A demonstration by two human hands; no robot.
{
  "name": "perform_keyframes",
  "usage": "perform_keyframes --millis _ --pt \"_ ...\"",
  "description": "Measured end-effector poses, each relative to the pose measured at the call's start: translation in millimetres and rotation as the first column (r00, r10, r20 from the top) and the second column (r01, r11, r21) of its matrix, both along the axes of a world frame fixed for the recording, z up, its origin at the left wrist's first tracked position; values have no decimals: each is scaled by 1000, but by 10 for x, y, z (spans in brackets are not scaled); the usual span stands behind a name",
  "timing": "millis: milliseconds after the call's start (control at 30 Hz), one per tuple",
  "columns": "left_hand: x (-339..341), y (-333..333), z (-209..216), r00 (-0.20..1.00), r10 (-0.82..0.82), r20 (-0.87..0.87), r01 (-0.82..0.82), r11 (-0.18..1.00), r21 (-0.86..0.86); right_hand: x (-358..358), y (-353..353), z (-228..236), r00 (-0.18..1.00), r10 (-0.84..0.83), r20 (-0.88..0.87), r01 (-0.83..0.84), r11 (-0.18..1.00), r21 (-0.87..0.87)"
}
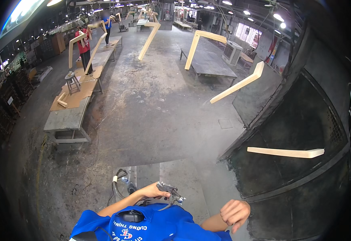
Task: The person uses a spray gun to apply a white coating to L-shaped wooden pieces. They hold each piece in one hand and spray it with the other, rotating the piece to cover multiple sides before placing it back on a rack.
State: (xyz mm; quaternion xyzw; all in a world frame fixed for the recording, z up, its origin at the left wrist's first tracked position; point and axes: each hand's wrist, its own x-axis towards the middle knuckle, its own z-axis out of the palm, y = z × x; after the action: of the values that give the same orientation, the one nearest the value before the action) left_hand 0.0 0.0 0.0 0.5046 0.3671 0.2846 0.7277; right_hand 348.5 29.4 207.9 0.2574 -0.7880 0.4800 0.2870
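From my remote station I note the left hand [153, 190] wrapped round a grey metal spray gun [169, 188], at twelve o'clock of the blue shirt [179, 223]. The right hand [235, 213] has its fingers curled inward; the palm side is hidden, so I cannot tell whether it holds anything. The nearest pale wooden piece [286, 152] shows against the dark wall [280, 180] — between one and two o'clock from the right hand, between two and three from the gun. Its long axis runs roughly nine to three, bent end at three. Finding: the right hand is nearer; both are apart from the wood.
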Motion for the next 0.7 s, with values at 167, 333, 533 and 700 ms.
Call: perform_keyframes --millis 167,333,533,700 --pt "40 -46 1 1000 1 -7 -1 1000 -23 10 -160 383 1000 -19 -13 20 997 77" --pt "-12 -65 14 1000 20 14 -20 999 -30 19 -230 507 998 -26 -63 35 989 145" --pt "-57 -67 -5 1000 26 -8 -26 999 -36 198 -360 705 979 -70 -190 121 956 267" --pt "-69 -16 -63 1000 10 -13 -11 1000 -13 249 -471 967 970 -124 -208 195 909 369"
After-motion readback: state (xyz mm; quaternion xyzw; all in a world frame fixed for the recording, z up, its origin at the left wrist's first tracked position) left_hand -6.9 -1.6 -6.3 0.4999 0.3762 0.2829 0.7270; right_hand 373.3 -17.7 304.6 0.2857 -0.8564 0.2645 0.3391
